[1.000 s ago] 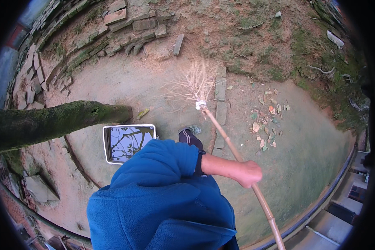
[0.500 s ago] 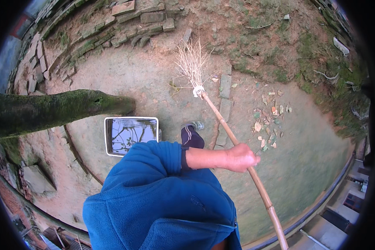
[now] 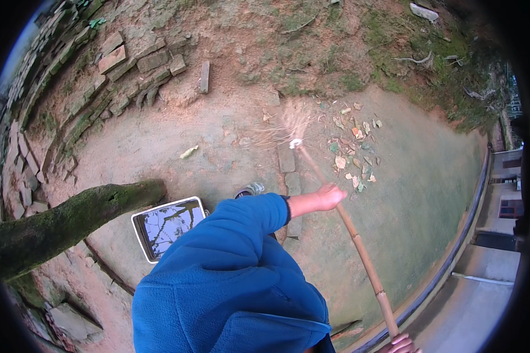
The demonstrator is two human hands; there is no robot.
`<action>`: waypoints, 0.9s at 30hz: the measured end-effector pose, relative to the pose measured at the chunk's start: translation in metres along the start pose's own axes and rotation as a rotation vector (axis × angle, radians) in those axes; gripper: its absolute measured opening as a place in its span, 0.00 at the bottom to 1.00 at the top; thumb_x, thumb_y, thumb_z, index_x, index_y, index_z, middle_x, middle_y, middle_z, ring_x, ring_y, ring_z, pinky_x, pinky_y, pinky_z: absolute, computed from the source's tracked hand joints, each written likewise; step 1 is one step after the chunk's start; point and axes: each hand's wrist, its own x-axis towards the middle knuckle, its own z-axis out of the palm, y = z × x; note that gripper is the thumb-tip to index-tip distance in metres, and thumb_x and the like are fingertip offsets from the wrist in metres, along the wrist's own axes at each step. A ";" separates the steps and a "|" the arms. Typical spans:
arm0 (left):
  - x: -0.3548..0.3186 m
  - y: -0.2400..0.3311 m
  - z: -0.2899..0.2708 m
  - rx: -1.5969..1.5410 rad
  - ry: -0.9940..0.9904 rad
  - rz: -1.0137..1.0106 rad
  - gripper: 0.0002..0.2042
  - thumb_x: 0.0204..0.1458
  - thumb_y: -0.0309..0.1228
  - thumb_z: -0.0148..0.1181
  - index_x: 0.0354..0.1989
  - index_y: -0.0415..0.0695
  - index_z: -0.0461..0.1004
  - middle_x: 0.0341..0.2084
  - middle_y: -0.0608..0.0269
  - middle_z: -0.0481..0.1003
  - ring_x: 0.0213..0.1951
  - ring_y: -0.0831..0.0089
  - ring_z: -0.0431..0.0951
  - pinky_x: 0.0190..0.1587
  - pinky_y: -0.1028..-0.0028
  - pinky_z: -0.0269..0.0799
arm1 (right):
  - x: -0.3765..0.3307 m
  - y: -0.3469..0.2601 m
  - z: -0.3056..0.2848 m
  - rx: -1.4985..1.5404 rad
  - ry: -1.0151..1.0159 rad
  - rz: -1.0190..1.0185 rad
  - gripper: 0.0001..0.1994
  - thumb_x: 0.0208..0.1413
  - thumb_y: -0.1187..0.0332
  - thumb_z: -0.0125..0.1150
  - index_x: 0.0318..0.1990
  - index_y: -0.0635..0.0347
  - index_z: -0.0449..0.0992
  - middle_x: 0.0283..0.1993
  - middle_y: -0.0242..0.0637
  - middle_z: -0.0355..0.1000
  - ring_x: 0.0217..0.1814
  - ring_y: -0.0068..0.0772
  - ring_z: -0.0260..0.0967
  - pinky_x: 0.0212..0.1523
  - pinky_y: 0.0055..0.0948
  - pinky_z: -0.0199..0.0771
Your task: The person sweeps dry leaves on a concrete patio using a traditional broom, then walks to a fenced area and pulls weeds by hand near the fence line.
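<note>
My left hand [image 3: 331, 197] is closed round the middle of a long bamboo handle, its blue-sleeved arm reaching across from the left. The handle belongs to a twig broom [image 3: 365, 257] bound with white at its neck. Farther down, at the lower edge, my right hand [image 3: 401, 343] grips the handle near its end, only partly in view. The broom's pale twigs [image 3: 297, 120], smeared by motion, touch the ground just left of a scatter of dry and green leaves [image 3: 356, 153]. A single yellowish leaf [image 3: 189, 152] lies apart on the left.
A white-rimmed tub [image 3: 133, 226] of dark, reflecting water stands at the left, by a mossy trunk [image 3: 94, 206]. Bricks [image 3: 112, 60] and stones edge the earth bank beyond. A line of paving bricks [image 3: 286, 159] crosses the ground. A building [image 3: 490, 259] stands at the right.
The broom's twigs have moved right, close up to the leaves, and are now blurred. My right hand has come into view at the handle's lower end. The whole view has turned and shifted.
</note>
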 end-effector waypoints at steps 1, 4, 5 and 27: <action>0.023 0.019 -0.009 -0.033 0.154 0.137 0.06 0.37 0.25 0.55 0.25 0.43 0.67 0.19 0.52 0.73 0.29 0.49 0.75 0.30 0.57 0.70 | -0.011 -0.016 -0.001 -0.059 0.001 -0.063 0.09 0.59 0.67 0.44 0.27 0.56 0.62 0.14 0.26 0.49 0.16 0.22 0.47 0.21 0.28 0.52; 0.054 0.094 -0.046 -0.150 0.334 0.460 0.07 0.34 0.25 0.57 0.23 0.44 0.65 0.17 0.53 0.72 0.25 0.50 0.74 0.26 0.59 0.69 | -0.004 -0.086 -0.021 0.078 -0.080 -0.389 0.13 0.63 0.63 0.35 0.39 0.56 0.68 0.14 0.23 0.51 0.14 0.21 0.50 0.17 0.21 0.55; 0.050 0.119 -0.059 -0.152 0.196 0.501 0.08 0.33 0.24 0.57 0.23 0.44 0.65 0.17 0.54 0.72 0.25 0.51 0.74 0.26 0.59 0.69 | -0.001 -0.109 -0.030 0.120 -0.032 -0.440 0.12 0.63 0.63 0.36 0.38 0.56 0.67 0.14 0.23 0.51 0.14 0.21 0.50 0.18 0.21 0.56; -0.143 -0.042 0.025 0.001 -0.641 -0.051 0.06 0.39 0.29 0.56 0.28 0.44 0.76 0.27 0.52 0.76 0.34 0.53 0.76 0.35 0.59 0.71 | 0.033 0.093 -0.054 0.007 0.514 0.302 0.06 0.61 0.67 0.49 0.37 0.60 0.63 0.14 0.22 0.48 0.13 0.14 0.41 0.13 0.15 0.47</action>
